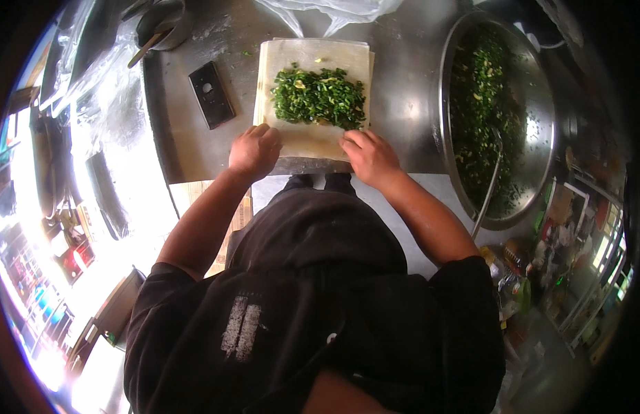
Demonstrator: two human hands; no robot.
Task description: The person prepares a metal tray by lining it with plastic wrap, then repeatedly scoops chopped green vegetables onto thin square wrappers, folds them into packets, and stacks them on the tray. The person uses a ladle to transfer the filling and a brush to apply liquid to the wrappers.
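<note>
Metal table (406,83): pale sheets (309,141) stacked at centre.
Chopped greens (318,96): heaped on top; spreading looks done, wrapping over not begun.
Grip: left hand (256,152) and right hand (371,159) apparently pinch the near edge.

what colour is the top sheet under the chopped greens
The sheet is plain pale cream, more tan toward the near edge; it shows best in the head view.
</note>
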